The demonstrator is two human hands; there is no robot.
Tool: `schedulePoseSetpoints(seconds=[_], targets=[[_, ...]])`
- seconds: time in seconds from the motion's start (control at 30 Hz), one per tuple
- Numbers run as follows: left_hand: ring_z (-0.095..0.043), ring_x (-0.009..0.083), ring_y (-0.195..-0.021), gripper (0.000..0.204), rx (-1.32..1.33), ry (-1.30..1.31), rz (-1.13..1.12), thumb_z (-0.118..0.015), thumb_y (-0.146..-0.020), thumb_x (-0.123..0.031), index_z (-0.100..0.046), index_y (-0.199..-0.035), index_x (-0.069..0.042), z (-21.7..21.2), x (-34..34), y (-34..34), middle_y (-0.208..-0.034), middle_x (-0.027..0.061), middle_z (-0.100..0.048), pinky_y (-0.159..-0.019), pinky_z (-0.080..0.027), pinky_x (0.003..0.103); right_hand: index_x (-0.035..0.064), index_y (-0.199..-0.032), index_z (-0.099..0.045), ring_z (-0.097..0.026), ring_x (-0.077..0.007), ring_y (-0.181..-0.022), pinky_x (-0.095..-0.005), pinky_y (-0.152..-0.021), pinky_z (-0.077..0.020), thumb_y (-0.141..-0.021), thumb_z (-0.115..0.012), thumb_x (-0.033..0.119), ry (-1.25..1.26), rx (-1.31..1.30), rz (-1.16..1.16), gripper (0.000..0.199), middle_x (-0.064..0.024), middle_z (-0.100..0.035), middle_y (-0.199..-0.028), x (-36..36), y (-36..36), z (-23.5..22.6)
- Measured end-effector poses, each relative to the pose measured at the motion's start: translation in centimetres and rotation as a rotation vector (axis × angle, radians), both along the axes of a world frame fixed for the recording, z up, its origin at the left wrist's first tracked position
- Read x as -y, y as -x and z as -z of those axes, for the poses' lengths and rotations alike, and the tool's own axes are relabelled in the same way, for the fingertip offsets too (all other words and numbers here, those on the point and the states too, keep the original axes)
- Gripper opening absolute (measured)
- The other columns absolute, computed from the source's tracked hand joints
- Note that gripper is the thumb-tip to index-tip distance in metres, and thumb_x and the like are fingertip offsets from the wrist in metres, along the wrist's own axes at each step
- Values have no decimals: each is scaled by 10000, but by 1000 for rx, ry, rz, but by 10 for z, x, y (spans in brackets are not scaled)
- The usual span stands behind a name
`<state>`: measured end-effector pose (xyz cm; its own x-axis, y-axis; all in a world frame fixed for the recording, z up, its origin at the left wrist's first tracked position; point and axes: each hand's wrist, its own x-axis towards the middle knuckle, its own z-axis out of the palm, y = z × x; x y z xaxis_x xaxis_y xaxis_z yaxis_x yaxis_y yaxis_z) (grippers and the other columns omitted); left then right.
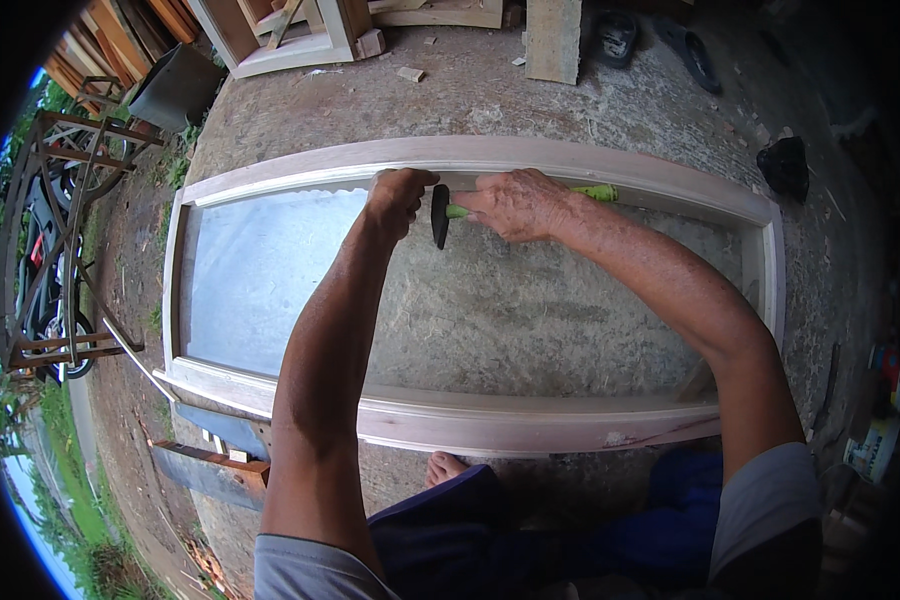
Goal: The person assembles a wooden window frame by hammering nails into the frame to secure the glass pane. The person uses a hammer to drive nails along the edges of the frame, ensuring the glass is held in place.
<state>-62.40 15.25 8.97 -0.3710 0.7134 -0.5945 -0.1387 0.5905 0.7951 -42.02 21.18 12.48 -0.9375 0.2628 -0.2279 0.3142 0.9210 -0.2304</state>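
Hammer (442, 213) with the green handle sits at upper centre, right hand (518, 204) clamped close behind its dark head. Left hand (398, 196) is pinched shut against the far rail of the pale wooden frame (490, 425), on something too small to tell. Short, light taps look wisest, keeping those fingers clear and the glass pane (260, 270) safe.

Wooden frame (470, 425): lies flat on the ground (490, 100), a glass pane (260, 280) in its left part. Left hand (400, 195) and right hand (515, 205): both at the frame's far rail, side by side. Hammer (441, 214): in the right hand, head between the hands. Bare foot (445, 466): just before the near rail. Timber offcuts (553, 38): beyond the frame. Metal rack (65, 230): well left.
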Motion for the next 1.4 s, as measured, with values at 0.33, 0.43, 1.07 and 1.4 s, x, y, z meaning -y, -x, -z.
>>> schedulePoseSetpoints(seconds=[0.33, 0.43, 1.07, 1.4], targets=[[-301, 65, -496, 133, 2, -1, 16, -732, -898, -197, -640, -839, -122, -7, -1, -1, -622, -66, -391, -458, -225, 289, 88, -1268, -602, -706, -365, -1050, -516, -910, -578, -1031, -560, 267, 33, 4, 21, 300, -196, -693, -1053, -1, -4, -11], [-437, 132, -505, 200, -130, 20, 195, -759, -890, -272, -695, -923, -85, -12, 3, 16, -604, -22, -460, -478, -347, 330, 91, -1279, -596, -705, -366, -1052, -522, -914, -574, -1036, -550, 257, 61, 39, 44, 298, -197, -687, -1060, 5, -1, -8], [-371, 383, -1470, 739, -1109, -82, 706, -739, -820, -699, -582, -1412, -286, 18, -45, 64, -1455, 99, -566, -1122, -97, 829, 124, -1359, -574, -703, -338, -1033, -518, -891, -575, -1071, -515, 279, 144, 48, 78, 332, -175, -662, -1041, -8, 12, 24], [-281, 423, -1504, 967, -1098, -21, 714, -845, -655, -738, -551, -1416, -220, 17, -44, 70, -1464, 162, -525, -1118, -20, 854, 72, -1267, -602, -706, -345, -1049, -509, -885, -585, -1057, -537, 264, 163, 12, 41, 291, -178, -665, -1053, -7, 28, 19]])
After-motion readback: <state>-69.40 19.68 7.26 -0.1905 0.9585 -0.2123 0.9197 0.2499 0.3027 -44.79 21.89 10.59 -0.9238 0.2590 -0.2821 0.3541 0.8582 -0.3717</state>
